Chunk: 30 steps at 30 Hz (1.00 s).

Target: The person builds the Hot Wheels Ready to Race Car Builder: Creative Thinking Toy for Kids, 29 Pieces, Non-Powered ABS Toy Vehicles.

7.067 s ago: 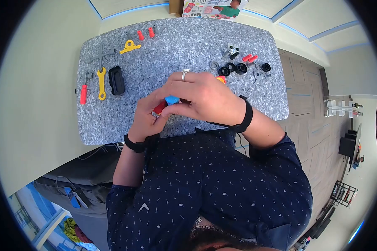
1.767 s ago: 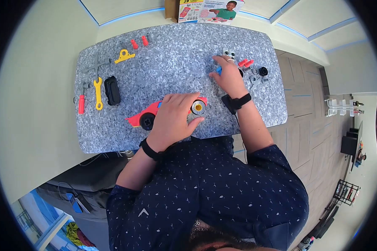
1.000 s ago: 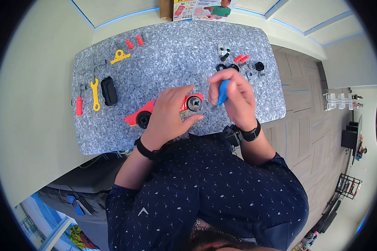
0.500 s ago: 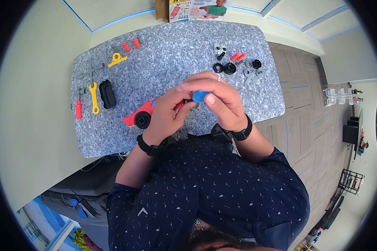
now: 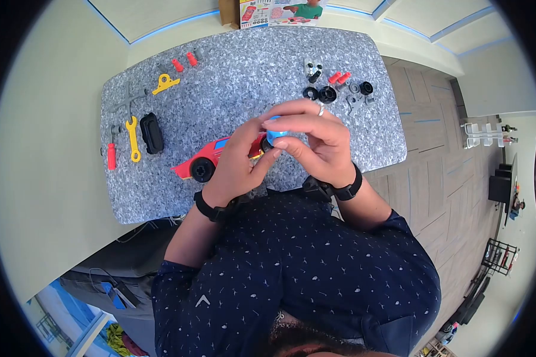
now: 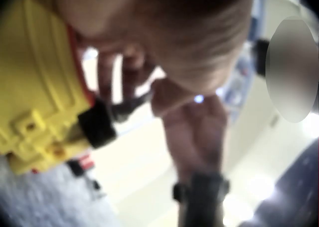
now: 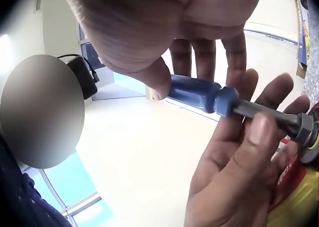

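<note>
A red toy car point(image 5: 207, 150) with a yellow underside point(image 6: 40, 77) stands on its side on the table, a black wheel point(image 5: 203, 170) facing up. My right hand point(image 5: 326, 146) holds a blue-handled screwdriver point(image 7: 194, 93) between thumb and fingers. Its grey shaft point(image 7: 249, 110) ends in a hexagonal piece point(image 7: 305, 129) right at the hub of the car's other wheel point(image 7: 312, 152). With thumb and fingers, my left hand point(image 5: 239, 157) pinches the shaft close to that end, its palm side near the car. In the head view the hands hide most of this wheel.
Right of the hands lie black wheels point(image 5: 327, 94), red pieces point(image 5: 339, 78) and small grey parts. On the left are a yellow wrench point(image 5: 133, 140), a black tray-like part point(image 5: 152, 133), a grey cross wrench point(image 5: 128, 102) and a red-handled tool point(image 5: 111, 156). A printed box point(image 5: 280, 13) stands behind.
My right hand has come from the parts on the right with the blue screwdriver to the wheel. My left hand, earlier spread over the car, has closed in around the shaft.
</note>
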{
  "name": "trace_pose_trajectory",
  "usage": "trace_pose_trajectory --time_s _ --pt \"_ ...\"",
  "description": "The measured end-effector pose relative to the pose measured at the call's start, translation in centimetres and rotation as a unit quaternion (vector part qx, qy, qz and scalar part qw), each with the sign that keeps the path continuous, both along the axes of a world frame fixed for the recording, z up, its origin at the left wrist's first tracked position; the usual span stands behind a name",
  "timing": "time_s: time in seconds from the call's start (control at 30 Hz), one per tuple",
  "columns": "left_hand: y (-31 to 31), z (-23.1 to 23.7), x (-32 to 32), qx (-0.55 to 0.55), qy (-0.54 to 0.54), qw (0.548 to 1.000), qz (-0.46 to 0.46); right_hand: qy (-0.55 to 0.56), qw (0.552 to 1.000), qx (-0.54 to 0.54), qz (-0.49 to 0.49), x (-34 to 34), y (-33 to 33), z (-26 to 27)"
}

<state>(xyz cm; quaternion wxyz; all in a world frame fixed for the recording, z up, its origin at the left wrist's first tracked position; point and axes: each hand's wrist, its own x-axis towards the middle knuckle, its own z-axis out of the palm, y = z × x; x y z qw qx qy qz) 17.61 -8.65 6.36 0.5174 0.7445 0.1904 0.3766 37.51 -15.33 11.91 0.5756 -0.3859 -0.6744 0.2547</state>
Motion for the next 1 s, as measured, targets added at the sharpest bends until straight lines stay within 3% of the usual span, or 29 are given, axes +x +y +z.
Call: trace_pose_trajectory --time_s 0.13,0.23,0.33,0.43,0.53,0.67,0.8,0.9,1.0 --pt "-0.3 0.5 -0.2 -0.066 0.020 0.998 0.009 -0.035 0.996 0.026 -0.080 -0.2 -0.5 0.3" --pt "0.9 -2.2 -1.0 0.006 0.028 0.998 -0.049 -0.022 0.997 0.045 -0.067 -0.7 -0.1 1.0" --pt "1.0 -2.1 -1.4 0.025 0.077 0.996 -0.048 -0.006 0.998 0.039 -0.043 -0.6 0.1 0.5" --pt "0.2 -1.2 -0.4 0.046 0.018 0.999 -0.003 -0.029 0.998 0.036 -0.048 -0.3 -0.2 0.2" --pt "0.1 -1.4 -0.9 -0.020 0.061 0.998 0.000 -0.025 0.998 0.036 -0.042 -0.2 -0.2 0.3" --pt "0.8 -2.4 -1.1 0.028 0.052 0.998 -0.033 -0.001 0.999 0.025 -0.019 -0.5 -0.1 0.1" --pt "0.0 -1.2 -0.4 0.009 0.028 1.000 0.002 -0.107 0.991 0.030 -0.078 -0.1 -0.6 0.9" --pt "0.5 -1.6 -0.7 0.012 0.031 0.999 -0.013 -0.079 0.993 0.062 -0.061 -0.2 -0.1 1.5" --pt "0.4 -2.6 -0.9 0.009 0.039 0.999 -0.021 -0.012 0.999 0.022 -0.039 -0.9 -0.4 -0.1"
